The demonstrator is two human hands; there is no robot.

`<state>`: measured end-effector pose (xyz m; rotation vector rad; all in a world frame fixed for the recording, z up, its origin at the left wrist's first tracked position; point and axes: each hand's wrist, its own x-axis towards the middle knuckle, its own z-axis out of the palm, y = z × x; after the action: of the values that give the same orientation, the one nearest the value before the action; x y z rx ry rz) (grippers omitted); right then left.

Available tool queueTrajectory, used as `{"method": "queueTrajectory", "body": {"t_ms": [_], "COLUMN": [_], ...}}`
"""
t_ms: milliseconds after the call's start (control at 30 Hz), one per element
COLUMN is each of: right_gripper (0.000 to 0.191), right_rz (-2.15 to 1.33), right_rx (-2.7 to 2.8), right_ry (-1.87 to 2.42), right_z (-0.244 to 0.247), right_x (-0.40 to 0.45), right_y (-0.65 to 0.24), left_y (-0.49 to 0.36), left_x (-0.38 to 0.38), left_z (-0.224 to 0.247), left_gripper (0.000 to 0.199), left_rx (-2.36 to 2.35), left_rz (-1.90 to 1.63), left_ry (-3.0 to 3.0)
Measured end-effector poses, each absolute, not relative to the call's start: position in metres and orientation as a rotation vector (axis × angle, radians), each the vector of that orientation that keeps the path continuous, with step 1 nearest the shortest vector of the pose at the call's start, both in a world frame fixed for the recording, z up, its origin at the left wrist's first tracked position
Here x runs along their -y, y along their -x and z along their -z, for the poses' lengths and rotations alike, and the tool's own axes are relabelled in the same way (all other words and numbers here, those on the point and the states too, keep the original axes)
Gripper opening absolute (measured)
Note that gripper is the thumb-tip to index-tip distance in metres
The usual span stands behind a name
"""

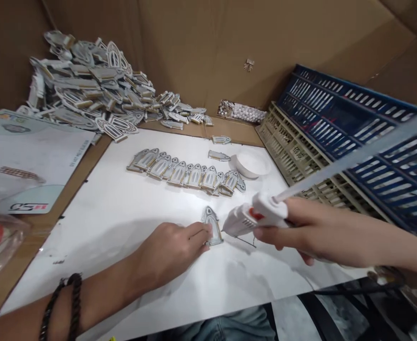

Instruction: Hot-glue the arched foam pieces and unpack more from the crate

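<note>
My left hand (182, 246) has its fingers closed on the left edge of a small arched window-shaped piece (213, 228), which rests on the white board. In my right hand (301, 229) is a white hot glue gun (242, 219) with a long pale glue stick (350, 158) jutting out of its back. The gun's nozzle points left, at or very close to the right edge of the piece; whether they touch I cannot tell. Beyond my hands lies an overlapping row of similar arched pieces (182, 173).
A large heap of arched pieces (98, 90) fills the back left. Blue (336, 113) and beige (283, 137) plastic crates stand at the right, near a white tape-like ring (251, 166). A printed sheet (52, 142) and a plastic bag (2, 241) lie at the left. Cardboard walls (194, 42) enclose the back.
</note>
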<state>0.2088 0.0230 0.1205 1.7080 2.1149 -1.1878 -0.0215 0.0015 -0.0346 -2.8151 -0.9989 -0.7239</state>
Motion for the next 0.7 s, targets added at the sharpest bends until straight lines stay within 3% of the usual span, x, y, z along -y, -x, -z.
{"method": "queueTrajectory", "body": {"t_ms": [267, 433, 700], "right_gripper": [0.050, 0.048, 0.044], "right_rz": [1.215, 1.610, 2.219], "right_rx": [-2.181, -2.357, -2.096], "right_ry": [-2.224, -1.996, -1.566], "right_z": [-0.060, -0.020, 0.008], "right_x": [-0.007, -0.019, -0.029], "right_y": [-0.246, -0.255, -0.269], "left_y": [0.032, 0.033, 0.029], "left_x": [-0.008, -0.008, -0.009], "left_z": [0.033, 0.034, 0.028], "left_gripper": [0.024, 0.024, 0.024], "left_rx": [1.025, 1.023, 1.092], "left_rz": [0.875, 0.902, 0.860], "left_ry": [2.722, 2.725, 2.751]}}
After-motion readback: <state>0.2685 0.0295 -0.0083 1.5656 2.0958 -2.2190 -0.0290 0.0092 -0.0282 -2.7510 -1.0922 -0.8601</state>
